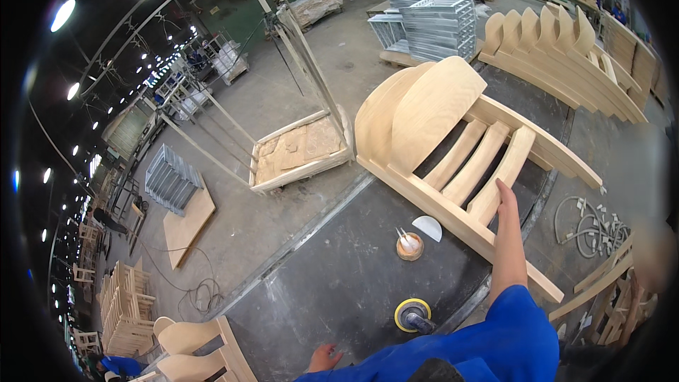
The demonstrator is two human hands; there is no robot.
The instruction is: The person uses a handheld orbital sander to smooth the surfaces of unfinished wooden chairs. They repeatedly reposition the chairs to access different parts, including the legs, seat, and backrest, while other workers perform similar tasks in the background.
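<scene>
A pale wooden frame [424, 191] with curved slats and broad rounded panels [438, 113] lies across the dark worktable [332, 262]. My right hand [506, 201] is at the slat nearest me, the thumb showing along it and the other fingers mostly hidden; it appears to grip this slat. Low in the view, my left hand [325, 359] hovers by the near table edge, fingers apart and holding nothing. Between the hands sit a round sander with a yellow-rimmed pad [412, 315], a small round tub [409, 246] with white-tipped sticks, and a white half-disc [427, 228].
Similar wooden frames [544, 64] stand in a row at the far right, and another piece [205, 346] lies at lower left. A wooden-sided cart [300, 152] stands beyond the table. Grey frames [438, 25] are stacked behind. A coiled hose [590, 226] lies on the right.
</scene>
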